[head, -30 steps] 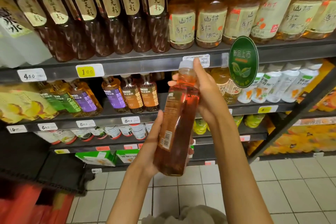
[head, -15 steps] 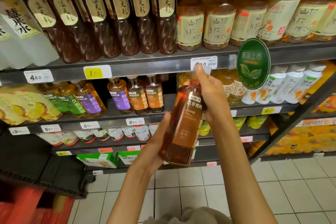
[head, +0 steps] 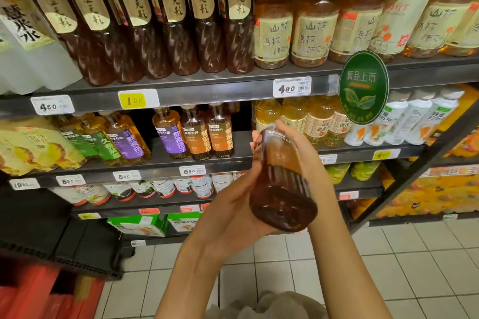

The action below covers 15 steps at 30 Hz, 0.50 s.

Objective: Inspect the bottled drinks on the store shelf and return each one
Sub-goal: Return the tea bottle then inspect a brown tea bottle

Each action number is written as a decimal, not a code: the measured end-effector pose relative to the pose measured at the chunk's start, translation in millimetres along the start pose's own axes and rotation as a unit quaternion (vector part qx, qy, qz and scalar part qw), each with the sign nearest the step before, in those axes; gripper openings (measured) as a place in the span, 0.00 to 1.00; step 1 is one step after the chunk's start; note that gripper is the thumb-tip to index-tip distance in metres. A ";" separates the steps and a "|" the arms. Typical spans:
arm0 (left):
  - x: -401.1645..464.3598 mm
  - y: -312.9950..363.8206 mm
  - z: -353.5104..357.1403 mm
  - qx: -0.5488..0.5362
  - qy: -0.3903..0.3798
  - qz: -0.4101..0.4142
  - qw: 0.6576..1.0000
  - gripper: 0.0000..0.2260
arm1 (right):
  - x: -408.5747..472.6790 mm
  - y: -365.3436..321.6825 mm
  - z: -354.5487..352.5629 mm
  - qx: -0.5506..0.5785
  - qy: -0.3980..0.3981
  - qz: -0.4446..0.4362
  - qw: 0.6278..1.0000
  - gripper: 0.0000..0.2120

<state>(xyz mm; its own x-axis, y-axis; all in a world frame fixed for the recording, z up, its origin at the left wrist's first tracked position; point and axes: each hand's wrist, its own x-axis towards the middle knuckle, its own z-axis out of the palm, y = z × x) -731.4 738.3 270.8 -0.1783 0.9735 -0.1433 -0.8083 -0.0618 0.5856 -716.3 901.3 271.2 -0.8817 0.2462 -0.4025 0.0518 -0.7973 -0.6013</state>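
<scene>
I hold a brown tea bottle (head: pixel 282 184) with an orange-brown label in front of the shelves, tilted so its base faces me and its neck points at the middle shelf. My left hand (head: pixel 233 215) cups the bottle's lower body from the left with the fingers curled under it. My right hand (head: pixel 305 153) grips the upper part from the right. Just left of the neck, matching bottles (head: pixel 207 134) stand on the middle shelf (head: pixel 166 163), with a dark gap beside them.
The top shelf carries dark tea bottles (head: pixel 181 26) and amber bottles with cream labels (head: pixel 313 21). A green round sign (head: pixel 363 88) sticks out from the shelf edge at right. White bottles (head: pixel 414 116) stand far right. Tiled floor (head: pixel 388 267) lies below; a red crate (head: pixel 39 295) sits low left.
The bottle has tipped from nearly upright to leaning away, its base now turned toward me. Both hands stayed on it and dropped slightly in front of the middle shelf.
</scene>
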 end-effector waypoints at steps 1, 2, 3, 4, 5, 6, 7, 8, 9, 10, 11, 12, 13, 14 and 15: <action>0.5 -0.2 3.1 -0.015 0.000 0.004 1.000 0.22 | 0.6 3.3 -0.6 -0.011 0.003 0.002 1.000 0.22; 0.1 -0.3 5.1 -0.037 0.007 0.005 0.999 0.23 | 1.0 5.1 -0.2 -0.013 0.004 0.006 1.000 0.24; -0.9 -0.8 5.2 -0.056 0.008 0.010 0.998 0.25 | 1.4 5.9 1.6 -0.009 -0.002 0.013 1.000 0.25; -2.4 -1.6 3.6 -0.069 0.008 0.015 0.997 0.25 | 1.3 6.1 4.2 -0.001 -0.006 0.020 1.000 0.24; -4.6 -2.4 2.7 -0.069 0.014 0.019 0.997 0.23 | 2.7 6.2 6.3 0.006 -0.007 0.021 1.000 0.21; -7.1 -2.1 3.1 -0.064 0.021 0.023 0.997 0.22 | 3.8 6.2 7.9 0.010 -0.001 0.017 1.000 0.17; -9.2 -1.7 1.2 -0.064 0.031 0.026 0.997 0.20 | 5.4 5.8 8.4 0.010 0.011 0.010 1.000 0.13; -10.2 -1.3 -1.6 -0.066 0.050 0.026 0.996 0.21 | 7.3 4.8 8.4 0.006 0.026 0.003 1.000 0.10; -11.0 -0.1 -3.9 -0.068 0.062 0.022 0.996 0.24 | 8.9 3.0 8.5 0.002 0.038 -0.006 0.999 0.08; -11.6 0.6 -5.8 -0.077 0.060 0.019 0.995 0.28 | 9.4 0.3 9.9 -0.006 0.045 -0.021 0.999 0.08; -11.3 0.4 -8.4 -0.090 0.054 0.013 0.994 0.32 | 9.5 -2.4 11.7 -0.017 0.046 -0.043 0.998 0.08; -11.0 -1.1 -10.7 -0.101 0.048 0.004 0.994 0.33 | 9.6 -5.1 13.0 -0.031 0.043 -0.070 0.996 0.08; -10.3 -3.7 -14.3 -0.099 0.047 -0.005 0.994 0.34 | 9.4 -7.4 14.3 -0.045 0.040 -0.098 0.993 0.08; -9.4 -5.9 -19.0 -0.084 0.050 -0.012 0.995 0.34 | 7.9 -9.3 15.8 -0.062 0.034 -0.124 0.990 0.08; -8.2 -7.5 -23.8 -0.060 0.059 -0.014 0.996 0.35 | 5.6 -10.6 17.9 -0.077 0.025 -0.147 0.986 0.07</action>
<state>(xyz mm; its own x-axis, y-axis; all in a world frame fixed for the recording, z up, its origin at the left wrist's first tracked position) -737.2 725.6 248.5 -0.2136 0.9430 -0.2551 -0.8743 -0.0680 0.4807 -730.2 901.3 287.6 -0.8447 0.4848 -0.2267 -0.1287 -0.5952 -0.7932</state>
